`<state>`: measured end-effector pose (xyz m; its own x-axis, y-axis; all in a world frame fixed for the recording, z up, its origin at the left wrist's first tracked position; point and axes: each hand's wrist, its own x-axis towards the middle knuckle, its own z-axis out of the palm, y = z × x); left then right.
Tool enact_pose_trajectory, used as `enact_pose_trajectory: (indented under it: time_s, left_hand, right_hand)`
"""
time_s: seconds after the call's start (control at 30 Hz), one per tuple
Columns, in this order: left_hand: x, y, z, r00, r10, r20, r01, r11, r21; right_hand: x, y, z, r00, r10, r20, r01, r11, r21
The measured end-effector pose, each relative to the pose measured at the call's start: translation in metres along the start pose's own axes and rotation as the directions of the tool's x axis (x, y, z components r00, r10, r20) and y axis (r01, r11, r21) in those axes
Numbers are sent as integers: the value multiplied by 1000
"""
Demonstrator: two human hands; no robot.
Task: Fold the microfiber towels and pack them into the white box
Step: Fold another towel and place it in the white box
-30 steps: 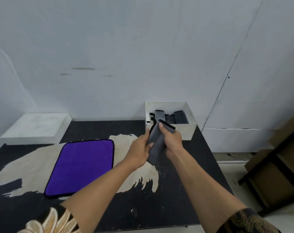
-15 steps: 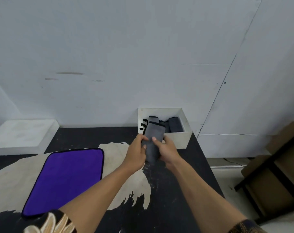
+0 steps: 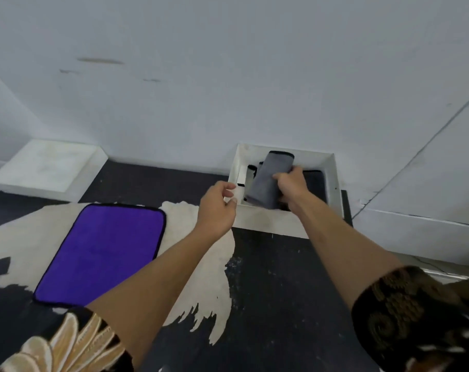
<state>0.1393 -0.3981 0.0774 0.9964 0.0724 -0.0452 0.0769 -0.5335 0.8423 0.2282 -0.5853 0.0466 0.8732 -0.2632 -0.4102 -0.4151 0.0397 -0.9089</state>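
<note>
My right hand point(image 3: 291, 185) grips a folded grey towel point(image 3: 268, 181) and holds it tilted inside the white box point(image 3: 265, 224) at the table's far right. Dark folded towels point(image 3: 313, 181) lie in the box beside it, partly hidden. Just left of the box's near-left corner hovers my left hand point(image 3: 218, 206), fingers loosely curled and holding nothing. A purple towel point(image 3: 104, 253) with black trim lies flat on the table to the left.
The black table point(image 3: 281, 291) has a worn pale patch in the middle. A white lid or tray point(image 3: 51, 170) sits at the far left against the wall. The wall stands right behind the box. The table's right edge runs close to the box.
My right hand has carried the grey towel forward from above the table into the box. My left hand has let go of it and stays outside the box.
</note>
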Motion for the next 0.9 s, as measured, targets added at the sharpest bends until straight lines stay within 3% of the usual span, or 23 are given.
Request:
enact_pose_trajectory:
  time_s: [0.13, 0.23, 0.37, 0.6, 0.73, 0.83, 0.9]
  left_hand:
    - [14, -11, 0, 997, -34, -65, 36, 999, 30]
    - [15, -25, -2, 993, -73, -98, 81, 993, 84]
    - [17, -39, -6, 984, -120, -130, 135, 983, 121]
    - [19, -46, -4, 977, -165, -135, 183, 974, 135]
    - [19, -45, 0, 982, -156, -102, 171, 973, 152]
    - [17, -45, -3, 984, -160, -80, 172, 970, 173]
    - [17, -47, -8, 985, -158, -74, 169, 969, 182]
  right_hand:
    - [46, -4, 31, 992, 11, 124, -11, 1000, -1]
    - [67, 10, 43, 985, 61, 164, -13, 961, -275]
    - [82, 29, 45, 985, 89, 150, 14, 816, -578]
    - [90, 7, 55, 979, 75, 191, 17, 899, -438]
    - [81, 17, 55, 994, -49, 93, 101, 680, -726]
    - [70, 21, 56, 978, -208, 19, 133, 547, -826]
    - [63, 21, 55, 961, -272, 41, 171, 474, -864]
